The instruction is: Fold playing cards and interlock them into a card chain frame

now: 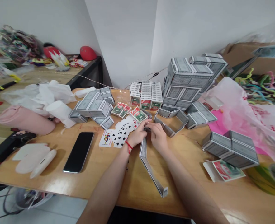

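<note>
My left hand [138, 134], with a red cord at the wrist, is closed on the far end of a strip of joined playing cards [149, 166]. My right hand [158, 137] pinches the same end from the other side; the fingers hide the exact hold. From there the strip runs towards me, standing on edge and bent at several folds. Loose face-up playing cards [120, 137] fan out left of my left hand. Just beyond it lies a red and green card box [138, 114]. An open card frame [172, 121] stands right of my right hand.
A tall stack of card blocks [186, 84] rises at the back right, beside rows of card boxes [146, 95]. More folded card blocks stand left [92, 104] and right [230, 147]. A phone [78, 152] lies left; a tape roll [271, 179] sits at the right edge.
</note>
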The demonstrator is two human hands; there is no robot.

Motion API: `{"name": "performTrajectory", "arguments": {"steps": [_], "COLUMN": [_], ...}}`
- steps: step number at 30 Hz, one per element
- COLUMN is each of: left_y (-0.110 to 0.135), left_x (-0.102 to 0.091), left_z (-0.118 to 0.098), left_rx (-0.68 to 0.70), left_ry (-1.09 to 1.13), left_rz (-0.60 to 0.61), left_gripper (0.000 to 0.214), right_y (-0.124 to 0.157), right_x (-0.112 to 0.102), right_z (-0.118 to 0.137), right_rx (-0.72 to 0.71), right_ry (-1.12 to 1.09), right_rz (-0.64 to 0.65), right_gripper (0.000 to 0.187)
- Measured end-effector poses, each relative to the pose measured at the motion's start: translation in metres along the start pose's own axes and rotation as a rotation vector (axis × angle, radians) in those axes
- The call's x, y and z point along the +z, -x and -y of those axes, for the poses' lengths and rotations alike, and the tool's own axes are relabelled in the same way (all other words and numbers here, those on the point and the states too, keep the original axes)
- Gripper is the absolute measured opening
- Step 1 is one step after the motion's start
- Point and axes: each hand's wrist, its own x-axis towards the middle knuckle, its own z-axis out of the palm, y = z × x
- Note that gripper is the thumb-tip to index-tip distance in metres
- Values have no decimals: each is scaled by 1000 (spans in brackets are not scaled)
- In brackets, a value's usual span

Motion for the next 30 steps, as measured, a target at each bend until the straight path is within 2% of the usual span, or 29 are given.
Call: {"name": "performTrajectory", "arguments": {"steps": [3, 6, 11, 14, 16, 21, 30], "left_y": [-1, -1, 0, 1, 2, 1, 0], "left_x": [0, -2, -3, -3, -2, -3, -1], "left_z": [-1, -1, -3, -6, -7, -6, -5], "left_rx": [-36, -85, -66, -67, -62, -45, -46], "left_ry": [82, 173, 201, 165, 132, 56, 20], "left_rz": [-16, -27, -35, -1, 21, 15, -16], "left_gripper": [76, 77, 77, 79, 81, 81, 79], "right_y": [-1, -3, 1, 5, 7, 4, 1], "right_x": [-1, -2, -2, 0, 2, 2, 1], "right_z": [0, -2, -8, -13, -14, -9, -6], "right_rx": [158, 224, 270, 385, 427, 352, 198], "right_ry": [-30, -51, -104, -215, -276, -313, -236], "right_rz": [-133, -188, -118, -24, -16, -33, 24], "right_gripper": [22, 15, 11, 11, 11, 11, 22]}}
